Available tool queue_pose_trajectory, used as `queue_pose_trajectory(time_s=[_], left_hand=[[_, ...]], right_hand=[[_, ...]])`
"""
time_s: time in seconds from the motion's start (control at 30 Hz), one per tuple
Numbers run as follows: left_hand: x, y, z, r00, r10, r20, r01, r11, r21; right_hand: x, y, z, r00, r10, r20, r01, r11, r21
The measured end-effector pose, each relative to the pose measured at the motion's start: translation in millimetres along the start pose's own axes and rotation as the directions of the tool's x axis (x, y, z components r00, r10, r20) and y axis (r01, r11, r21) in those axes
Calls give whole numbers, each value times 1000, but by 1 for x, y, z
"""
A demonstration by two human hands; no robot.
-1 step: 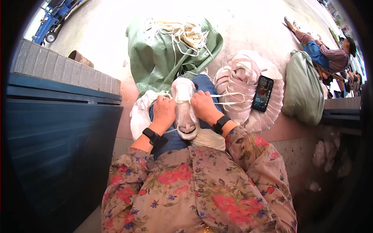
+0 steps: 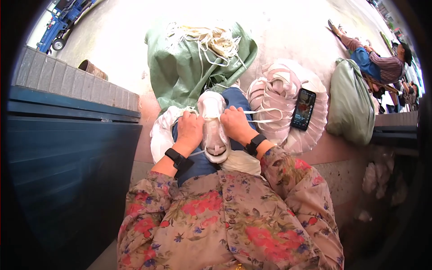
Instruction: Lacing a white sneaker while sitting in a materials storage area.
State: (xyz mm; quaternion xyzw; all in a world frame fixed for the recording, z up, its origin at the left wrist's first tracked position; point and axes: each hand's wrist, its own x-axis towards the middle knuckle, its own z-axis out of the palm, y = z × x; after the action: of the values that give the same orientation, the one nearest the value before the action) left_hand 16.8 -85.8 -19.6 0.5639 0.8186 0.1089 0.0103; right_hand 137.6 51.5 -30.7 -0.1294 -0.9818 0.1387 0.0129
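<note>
No legible text; only tiny, blurred lettering (image 2: 297,120) on the phone screen (image 2: 304,107)

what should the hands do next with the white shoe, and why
Probably the right hand should take up slack in the white lace: a loose loop trails beyond it, while the left hand, at the white shoe's opposite side, could steady it.

The floor (image 2: 297,31) is pale and bright farther out, reddish nearer in. On it rest a green sack (image 2: 173,72), a round pinkish-white pile (image 2: 273,87) to its right and, farther right, a bulging green bag (image 2: 350,105). At far left stands a wheeled blue vehicle (image 2: 53,28).
</note>
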Motion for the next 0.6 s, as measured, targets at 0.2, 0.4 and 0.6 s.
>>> queue_pose_trajectory(time_s=[0.2,0.4,0.6], left_hand=[[18,1,1,980,135,144,-155,979,136],[-6,8,-3,997,-19,-75,22,999,40],[-18,31,-9,992,-125,24,124,991,49]], right_hand=[[5,0,3,995,63,74,-64,998,4],[6,-1,-5,998,-64,11,64,998,-10],[16,-3,4,949,244,202,-283,939,194]])
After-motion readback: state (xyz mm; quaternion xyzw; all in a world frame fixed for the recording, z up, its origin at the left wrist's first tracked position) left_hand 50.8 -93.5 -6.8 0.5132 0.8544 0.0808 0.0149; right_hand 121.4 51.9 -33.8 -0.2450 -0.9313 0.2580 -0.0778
